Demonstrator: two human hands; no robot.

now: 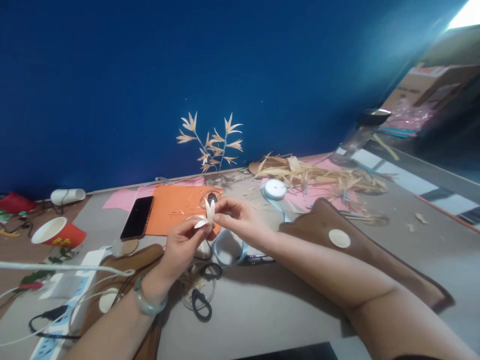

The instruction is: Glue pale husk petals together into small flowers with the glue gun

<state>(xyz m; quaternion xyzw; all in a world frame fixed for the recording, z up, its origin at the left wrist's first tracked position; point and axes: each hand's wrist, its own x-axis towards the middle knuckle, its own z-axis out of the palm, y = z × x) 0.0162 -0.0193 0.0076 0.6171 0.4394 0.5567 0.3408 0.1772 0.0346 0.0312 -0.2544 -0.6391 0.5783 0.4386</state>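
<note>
Over the middle of the table, both hands meet at a small pale flower (210,211) with pointed petals, like dried husk. My left hand (186,241) pinches it at the base, thumb and fingers closed. The fingertips of my right hand (235,218) close on a petal from the right. Below the hands lie black-handled scissors (201,304), their blades hidden under loose scraps and thin wire. A roll of light blue tape (229,248) sits just behind them. At the back, finished-looking husk flowers on thin stems (212,145) stand upright against the blue wall.
Left are an orange sheet (168,207), a phone (137,218), a tilted red paper cup (60,232) and a power strip (62,320) with cables. Dried husks (311,172), a ribbon spool (275,189) and a brown cushion-like piece (360,255) lie right.
</note>
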